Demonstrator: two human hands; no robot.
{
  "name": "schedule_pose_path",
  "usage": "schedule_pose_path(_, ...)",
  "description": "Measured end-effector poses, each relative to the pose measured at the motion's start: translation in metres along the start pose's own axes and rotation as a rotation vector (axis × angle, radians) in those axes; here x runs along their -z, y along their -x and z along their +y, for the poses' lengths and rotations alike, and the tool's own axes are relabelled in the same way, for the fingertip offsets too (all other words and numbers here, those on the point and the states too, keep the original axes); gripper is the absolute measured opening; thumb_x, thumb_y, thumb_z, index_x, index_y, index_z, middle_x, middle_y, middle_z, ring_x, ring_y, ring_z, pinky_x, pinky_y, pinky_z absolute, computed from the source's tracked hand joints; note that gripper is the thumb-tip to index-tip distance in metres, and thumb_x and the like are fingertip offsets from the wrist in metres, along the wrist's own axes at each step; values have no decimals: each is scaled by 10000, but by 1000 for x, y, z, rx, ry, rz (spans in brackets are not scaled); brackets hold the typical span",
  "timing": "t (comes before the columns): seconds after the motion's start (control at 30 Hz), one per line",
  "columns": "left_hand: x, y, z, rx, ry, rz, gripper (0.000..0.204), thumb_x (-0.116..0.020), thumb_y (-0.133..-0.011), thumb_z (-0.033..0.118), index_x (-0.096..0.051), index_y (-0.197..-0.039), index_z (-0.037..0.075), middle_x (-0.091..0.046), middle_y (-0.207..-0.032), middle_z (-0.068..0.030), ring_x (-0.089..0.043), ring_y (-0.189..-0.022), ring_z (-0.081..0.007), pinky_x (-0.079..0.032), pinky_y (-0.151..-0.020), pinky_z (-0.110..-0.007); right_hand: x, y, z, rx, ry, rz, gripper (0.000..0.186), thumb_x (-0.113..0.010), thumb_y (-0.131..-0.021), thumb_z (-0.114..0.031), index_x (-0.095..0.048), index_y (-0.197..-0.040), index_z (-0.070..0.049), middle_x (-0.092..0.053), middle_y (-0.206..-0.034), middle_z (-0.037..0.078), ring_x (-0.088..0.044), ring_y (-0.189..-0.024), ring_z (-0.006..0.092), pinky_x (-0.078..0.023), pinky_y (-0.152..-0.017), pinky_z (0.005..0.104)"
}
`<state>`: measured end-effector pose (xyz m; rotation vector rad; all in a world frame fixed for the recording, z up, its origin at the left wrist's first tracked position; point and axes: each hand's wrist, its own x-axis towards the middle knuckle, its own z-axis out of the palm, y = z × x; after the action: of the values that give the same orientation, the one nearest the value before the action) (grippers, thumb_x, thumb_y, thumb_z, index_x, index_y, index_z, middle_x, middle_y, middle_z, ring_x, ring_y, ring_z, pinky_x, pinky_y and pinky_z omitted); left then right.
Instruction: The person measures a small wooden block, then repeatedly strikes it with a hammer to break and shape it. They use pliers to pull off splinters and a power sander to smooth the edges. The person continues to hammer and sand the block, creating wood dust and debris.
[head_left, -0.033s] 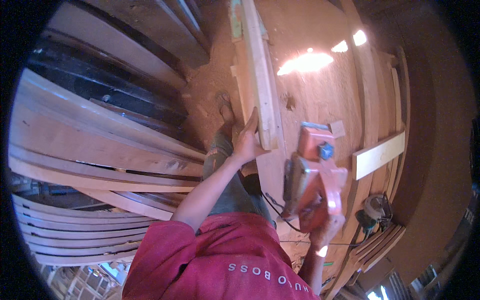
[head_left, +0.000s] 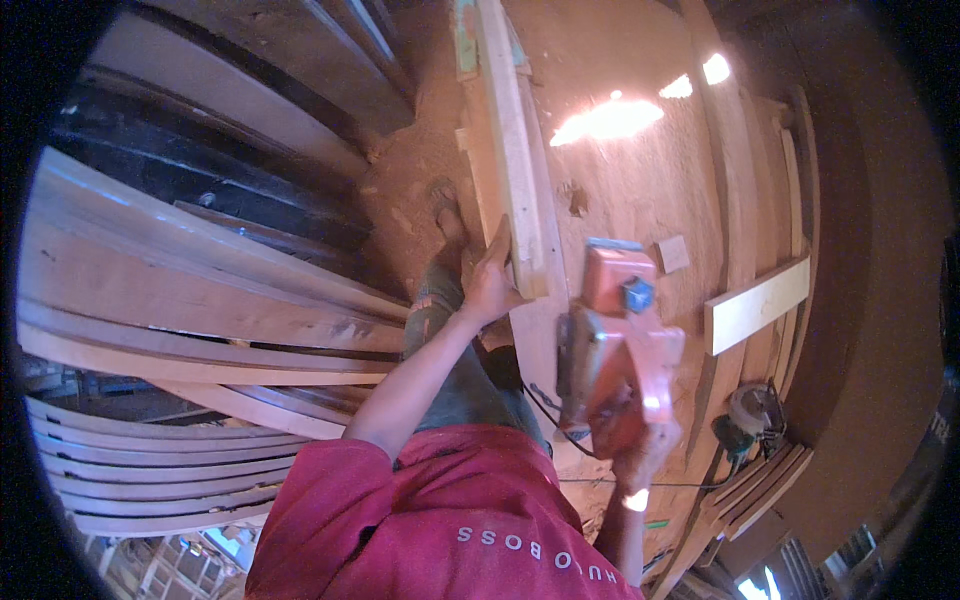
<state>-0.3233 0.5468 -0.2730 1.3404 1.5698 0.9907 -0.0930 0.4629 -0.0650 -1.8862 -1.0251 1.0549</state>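
Observation:
My right hand (head_left: 645,455) is closed round the rear handle of an orange-red electric hand planer (head_left: 620,350) with a blue knob on top. The planer is slightly blurred and hangs over the workbench (head_left: 640,200), right of a long pale wooden plank (head_left: 518,170). My left hand (head_left: 488,288) grips the near end of that plank, fingers along its left side and thumb by its end. The plank runs away from me along the bench's left edge. A black cord (head_left: 545,405) shows beside the planer. What lies under the planer is hidden.
A small wood block (head_left: 672,254) and a pale short board (head_left: 757,306) lie on the bench. A circular saw (head_left: 750,420) stands at the right near stacked strips (head_left: 765,490). Curved timber pieces (head_left: 200,270) fill the left side. Sunlight glares on the far bench.
The planer and my right hand have shifted slightly left. My left hand stays on the plank's near end.

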Motion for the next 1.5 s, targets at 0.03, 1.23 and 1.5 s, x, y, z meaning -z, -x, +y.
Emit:
schedule_pose_path(0.03, 3, 2, -21, 26, 32, -23, 1250, -933, -575, 264, -200, -1547, -21, -376, -1524, -268, -426, -1389, -374, -384, -1130, -419, -22, 5, 4, -65, 26, -11, 494, -594, -957, -431, -537, -681, -26, -520, -609, -17, -476, -596, 96, -377, -521, 311)
schedule_pose_path(1.23, 19, -4, -89, 74, -249, -233, 1225, -893, -645, 339, -159, -1556, -25, -328, -1562, -243, -346, -1449, -335, -262, -1200, -451, -62, 38, 84, 35, 137, -552, 469, -632, -891, -406, -674, -1115, 4, -692, -907, 225, -693, -847, 403, -530, -753, 451)
schedule_pose_path(1.5, 16, 0, -95, 137, 269, -190, 907, -865, -712, 336, -417, -1442, 37, -501, -1416, -213, -459, -1350, -359, -329, -1146, -461, -172, -88, -10, 303, 217, -448, 432, -569, -953, -319, -614, -1245, -4, -624, -1204, 251, -586, -1129, 423, -424, -983, 485)
